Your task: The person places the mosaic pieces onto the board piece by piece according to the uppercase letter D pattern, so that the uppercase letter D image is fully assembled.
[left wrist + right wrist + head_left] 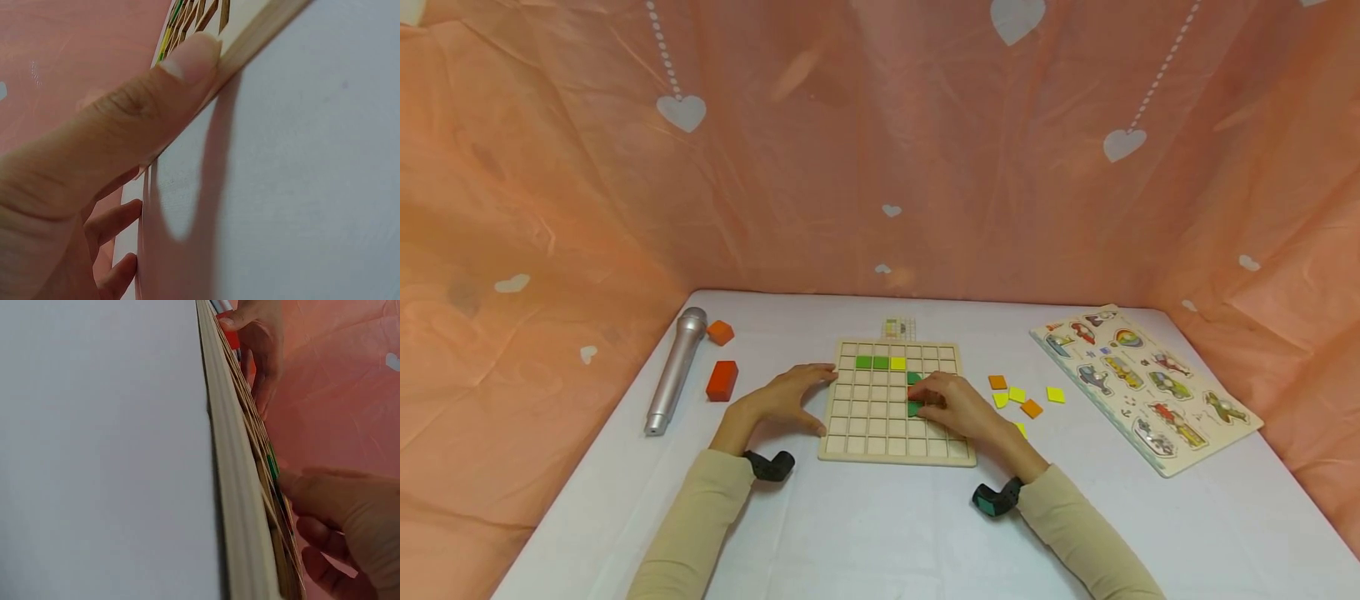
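A wooden grid board (pixel 859 450) lies flat on the table. Along its left side rests my left hand (pixel 786 397), thumb pressing the board's edge (pixel 250 47) in the left wrist view, other fingers spread. My right hand (pixel 958 406) is over the board's middle, its thumb and fingers curled at a green tile (pixel 913 409). A red tile (pixel 910 392) peeks out beside the fingertips, mostly hidden. Above these sits another green tile (pixel 914 378). Two green tiles (pixel 872 362) and a yellow tile (pixel 898 363) fill cells of an upper row.
Right of the board lie loose orange tiles (pixel 997 382) and yellow tiles (pixel 1056 395). A vehicle puzzle board (pixel 1150 392) is farther right. At left are a silver microphone (pixel 676 371), a red block (pixel 722 381) and an orange block (pixel 720 332). A small pattern card (pixel 898 327) lies behind the board.
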Demonstrator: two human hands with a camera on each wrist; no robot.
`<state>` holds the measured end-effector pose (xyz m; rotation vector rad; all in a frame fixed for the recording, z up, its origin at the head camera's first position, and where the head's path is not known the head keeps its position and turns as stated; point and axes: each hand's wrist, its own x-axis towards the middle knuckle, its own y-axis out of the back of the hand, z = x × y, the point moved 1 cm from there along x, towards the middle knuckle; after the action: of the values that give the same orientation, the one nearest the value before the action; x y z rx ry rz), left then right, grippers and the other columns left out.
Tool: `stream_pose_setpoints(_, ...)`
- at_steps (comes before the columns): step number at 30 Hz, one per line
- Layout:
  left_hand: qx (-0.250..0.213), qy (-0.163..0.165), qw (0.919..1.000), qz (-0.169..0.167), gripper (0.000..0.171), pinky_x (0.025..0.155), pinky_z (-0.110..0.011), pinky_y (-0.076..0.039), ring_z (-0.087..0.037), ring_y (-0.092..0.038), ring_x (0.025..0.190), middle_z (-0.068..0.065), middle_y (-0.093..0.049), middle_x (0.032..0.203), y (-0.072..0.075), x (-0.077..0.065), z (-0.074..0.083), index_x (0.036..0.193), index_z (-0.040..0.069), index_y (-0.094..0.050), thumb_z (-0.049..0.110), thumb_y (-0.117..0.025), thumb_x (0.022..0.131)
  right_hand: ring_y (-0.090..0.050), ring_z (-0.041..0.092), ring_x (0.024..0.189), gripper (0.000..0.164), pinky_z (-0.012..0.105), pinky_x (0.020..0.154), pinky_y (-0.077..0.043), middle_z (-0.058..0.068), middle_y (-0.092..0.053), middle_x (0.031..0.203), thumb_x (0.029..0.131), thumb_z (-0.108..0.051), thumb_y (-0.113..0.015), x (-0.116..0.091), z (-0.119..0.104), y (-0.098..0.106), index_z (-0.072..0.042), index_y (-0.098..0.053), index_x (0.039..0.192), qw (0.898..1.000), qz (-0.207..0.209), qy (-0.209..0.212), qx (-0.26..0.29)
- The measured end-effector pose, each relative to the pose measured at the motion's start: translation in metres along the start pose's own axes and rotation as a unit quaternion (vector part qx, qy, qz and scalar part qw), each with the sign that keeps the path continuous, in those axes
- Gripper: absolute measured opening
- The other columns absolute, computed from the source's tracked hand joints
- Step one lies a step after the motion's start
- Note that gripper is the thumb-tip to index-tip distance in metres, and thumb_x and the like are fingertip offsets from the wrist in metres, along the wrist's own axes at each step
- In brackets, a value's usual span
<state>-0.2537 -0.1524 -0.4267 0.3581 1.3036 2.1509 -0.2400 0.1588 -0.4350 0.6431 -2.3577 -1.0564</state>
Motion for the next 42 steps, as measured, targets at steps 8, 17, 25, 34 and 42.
stream_pose_setpoints(8,0.004,0.004,1.0000,-0.004,0.089,0.109,-0.054,-0.023,-0.036,-0.027,0.135,-0.012,-0.033,0.148,0.000,0.001,0.001,0.139,0.003,-0.041,0.035,-0.082,0.067,-0.055,0.010,0.078,0.025,0.024,0.066,-0.049,0.000,-0.062,0.093,0.085,-0.012,-0.068,-0.010,0.009,0.023,-0.008,-0.067,0.109,0.998,0.051,-0.022,0.005)
stream_pose_setpoints(17,0.004,0.000,1.0000,-0.003,0.089,0.109,-0.054,-0.023,-0.037,-0.028,0.135,-0.013,-0.033,0.148,0.001,0.000,0.001,0.139,0.003,-0.041,0.034,-0.082,0.067,-0.054,0.012,0.073,0.022,0.024,0.061,-0.048,0.003,-0.063,0.087,0.082,-0.005,-0.069,-0.033,0.035,0.056,-0.005,-0.068,0.104,0.990,0.134,-0.014,-0.043)
stream_pose_setpoints(25,0.002,0.001,1.0000,-0.004,0.088,0.109,-0.054,-0.023,-0.036,-0.027,0.135,-0.013,-0.033,0.148,0.000,0.000,0.002,0.139,0.003,-0.041,0.032,-0.082,0.067,-0.055,0.016,0.076,0.023,0.026,0.064,-0.048,0.006,-0.064,0.088,0.081,-0.006,-0.071,-0.052,0.060,0.068,-0.005,-0.069,0.103,0.985,0.150,-0.067,-0.060)
stream_pose_setpoints(34,0.000,0.005,1.0000,-0.006,0.088,0.109,-0.054,-0.023,-0.036,-0.027,0.135,-0.013,-0.032,0.148,0.000,0.000,0.003,0.139,0.004,-0.041,0.032,-0.082,0.067,-0.049,0.017,0.082,0.025,0.027,0.069,-0.041,0.004,-0.064,0.098,0.075,-0.016,-0.078,-0.066,0.069,0.075,-0.009,-0.071,0.098,0.992,0.039,-0.117,-0.022)
stream_pose_setpoints(42,-0.004,0.006,0.9999,-0.007,0.088,0.109,-0.054,-0.023,-0.035,-0.027,0.136,-0.012,-0.032,0.149,0.001,0.000,0.003,0.140,0.004,-0.040,0.032,-0.082,0.067,-0.047,0.016,0.083,0.025,0.026,0.067,-0.038,0.005,-0.059,0.097,0.076,-0.016,-0.077,-0.068,0.074,0.072,-0.008,-0.072,0.100,0.994,0.025,-0.097,-0.031)
